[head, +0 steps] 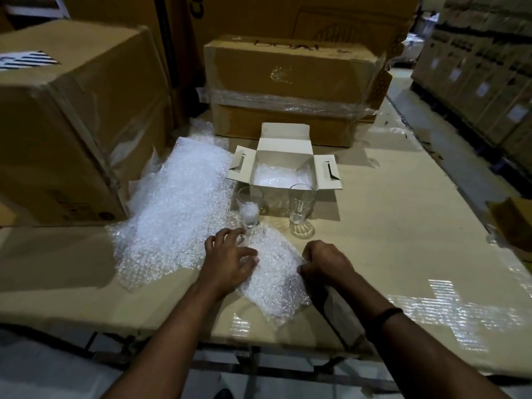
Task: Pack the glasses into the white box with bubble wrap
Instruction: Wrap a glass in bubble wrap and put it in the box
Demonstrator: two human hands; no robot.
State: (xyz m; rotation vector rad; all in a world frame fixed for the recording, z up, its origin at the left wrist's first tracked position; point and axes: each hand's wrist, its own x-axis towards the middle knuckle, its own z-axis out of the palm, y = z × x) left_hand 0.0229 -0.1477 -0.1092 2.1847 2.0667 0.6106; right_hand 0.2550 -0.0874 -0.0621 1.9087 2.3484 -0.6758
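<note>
Between left hand (227, 260), right hand (325, 262), bubble wrap (276, 279)

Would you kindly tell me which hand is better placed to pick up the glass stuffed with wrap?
Probably the left. The left hand rests open on the small bubble wrap sheet, its fingers almost at the base of the stuffed glass; the right hand pinches the sheet's edge, farther from that glass.

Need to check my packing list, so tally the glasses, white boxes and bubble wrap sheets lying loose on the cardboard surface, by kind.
Glasses: 2, the left glass and the right glass
Boxes: 1, the white box
Bubble wrap sheets: 2, the large sheet and the small sheet
Total: 5
</note>
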